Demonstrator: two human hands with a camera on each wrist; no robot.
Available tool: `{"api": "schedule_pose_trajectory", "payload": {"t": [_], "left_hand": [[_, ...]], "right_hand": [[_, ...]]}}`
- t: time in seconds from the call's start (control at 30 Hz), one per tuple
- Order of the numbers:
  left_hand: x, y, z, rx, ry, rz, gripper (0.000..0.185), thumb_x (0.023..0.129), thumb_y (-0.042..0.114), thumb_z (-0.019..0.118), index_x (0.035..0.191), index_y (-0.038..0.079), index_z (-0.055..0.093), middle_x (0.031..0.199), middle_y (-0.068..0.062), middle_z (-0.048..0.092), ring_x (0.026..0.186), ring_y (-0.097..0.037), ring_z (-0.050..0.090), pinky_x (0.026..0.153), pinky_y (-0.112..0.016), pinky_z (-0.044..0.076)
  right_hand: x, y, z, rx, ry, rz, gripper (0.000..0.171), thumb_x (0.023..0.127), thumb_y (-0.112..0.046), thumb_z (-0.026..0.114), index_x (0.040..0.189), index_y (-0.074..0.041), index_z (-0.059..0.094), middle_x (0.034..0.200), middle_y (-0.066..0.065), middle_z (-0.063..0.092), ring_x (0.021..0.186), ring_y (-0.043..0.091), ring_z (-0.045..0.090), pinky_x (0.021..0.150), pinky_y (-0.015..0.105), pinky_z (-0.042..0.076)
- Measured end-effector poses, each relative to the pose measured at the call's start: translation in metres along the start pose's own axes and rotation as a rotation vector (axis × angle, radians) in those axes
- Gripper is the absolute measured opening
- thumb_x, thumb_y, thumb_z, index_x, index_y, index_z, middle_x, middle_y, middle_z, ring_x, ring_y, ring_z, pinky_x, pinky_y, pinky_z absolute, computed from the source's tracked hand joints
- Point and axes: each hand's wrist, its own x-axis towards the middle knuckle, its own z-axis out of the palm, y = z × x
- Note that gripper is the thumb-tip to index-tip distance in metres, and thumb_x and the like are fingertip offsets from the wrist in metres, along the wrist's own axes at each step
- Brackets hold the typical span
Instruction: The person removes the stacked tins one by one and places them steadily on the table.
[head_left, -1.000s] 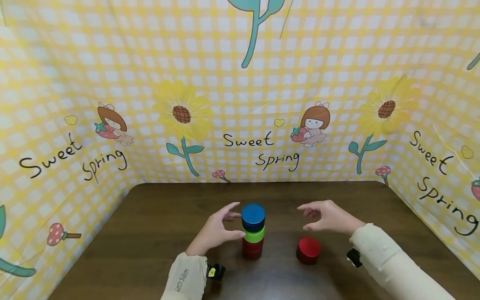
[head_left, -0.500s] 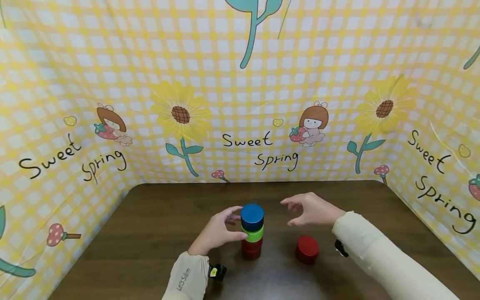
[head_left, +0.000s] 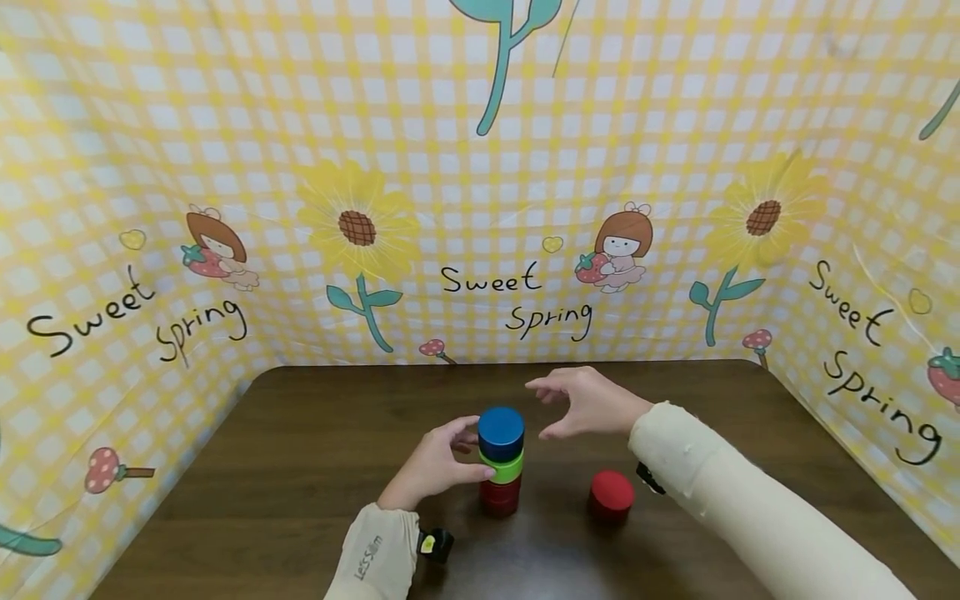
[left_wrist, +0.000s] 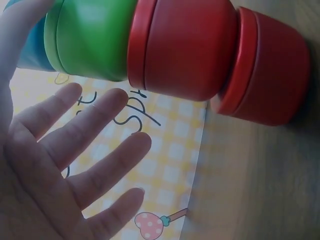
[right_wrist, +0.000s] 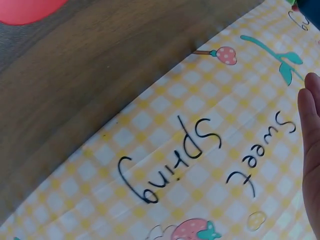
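A tower of round, rimmed containers stands mid-table: blue [head_left: 501, 433] on top, green [head_left: 508, 469] below it, then two red ones, the upper red container [left_wrist: 185, 50] and the lower red container [left_wrist: 272, 70]. In the left wrist view the pieces sit slightly out of line. My left hand [head_left: 435, 468] is spread at the tower's left side, thumb in front of the green container; whether it touches cannot be told. My right hand [head_left: 588, 404] hovers to the right of the blue container, fingers and thumb apart, holding nothing. A separate red container [head_left: 611, 497] rests on the table below it.
The brown wooden table [head_left: 337, 417] has rounded far corners. Yellow checked cloth [head_left: 480, 208] printed with flowers and lettering hangs behind it and along both sides. Small black cameras sit at the wrists, one by the left sleeve [head_left: 375, 546].
My right hand has moved left and away from me, from above the separate red container toward the blue one. My left hand stays beside the tower, which still stands in place.
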Motion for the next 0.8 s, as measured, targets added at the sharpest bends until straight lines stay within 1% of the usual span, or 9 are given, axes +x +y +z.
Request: {"api": "schedule_pose_trajectory", "payload": {"t": [0.1, 0.23, 0.37, 0.53, 0.8], "left_hand": [[0.001, 0.000, 0.000, -0.006, -0.004, -0.004, 0.068, 0.079, 0.021, 0.080, 0.133, -0.007, 0.048, 0.115, -0.022, 0.063, 0.105, -0.040, 0.059, 0.086, -0.049, 0.050], [0.001, 0.001, 0.001, -0.011, -0.014, 0.007, 0.067, 0.080, 0.020, 0.080, 0.133, -0.007, 0.049, 0.114, -0.021, 0.064, 0.104, -0.039, 0.060, 0.086, -0.049, 0.050], [0.002, 0.002, 0.001, -0.017, -0.036, 0.026, 0.063, 0.079, 0.019, 0.080, 0.131, -0.006, 0.051, 0.115, -0.019, 0.063, 0.102, -0.035, 0.060, 0.088, -0.050, 0.048], [0.002, 0.003, 0.001, -0.007, -0.065, 0.039, 0.059, 0.080, 0.018, 0.079, 0.128, -0.004, 0.054, 0.116, -0.016, 0.063, 0.102, -0.031, 0.060, 0.089, -0.051, 0.047], [0.003, 0.004, 0.002, -0.004, -0.056, 0.047, 0.055, 0.079, 0.019, 0.080, 0.124, -0.002, 0.057, 0.114, -0.014, 0.064, 0.100, -0.029, 0.061, 0.087, -0.046, 0.049]], "right_hand": [[0.007, -0.005, 0.002, -0.019, -0.039, -0.010, 0.058, 0.077, -0.026, 0.082, 0.125, 0.000, 0.062, 0.104, 0.003, 0.065, 0.098, 0.022, 0.063, 0.082, 0.037, 0.052], [0.013, -0.010, 0.005, -0.035, -0.070, -0.033, 0.058, 0.076, -0.024, 0.082, 0.124, 0.001, 0.062, 0.105, 0.006, 0.066, 0.097, 0.020, 0.063, 0.082, 0.034, 0.052], [0.017, -0.015, 0.007, -0.026, -0.098, -0.048, 0.059, 0.076, -0.025, 0.082, 0.125, 0.002, 0.061, 0.105, 0.008, 0.066, 0.097, 0.020, 0.064, 0.083, 0.033, 0.052], [0.021, -0.020, 0.010, -0.006, -0.119, -0.042, 0.062, 0.076, -0.026, 0.082, 0.126, 0.004, 0.060, 0.106, 0.010, 0.066, 0.097, 0.020, 0.066, 0.083, 0.031, 0.052], [0.027, -0.023, 0.014, -0.046, -0.146, -0.093, 0.061, 0.078, -0.027, 0.081, 0.125, 0.006, 0.059, 0.106, 0.011, 0.065, 0.097, 0.022, 0.067, 0.082, 0.030, 0.052]]}}
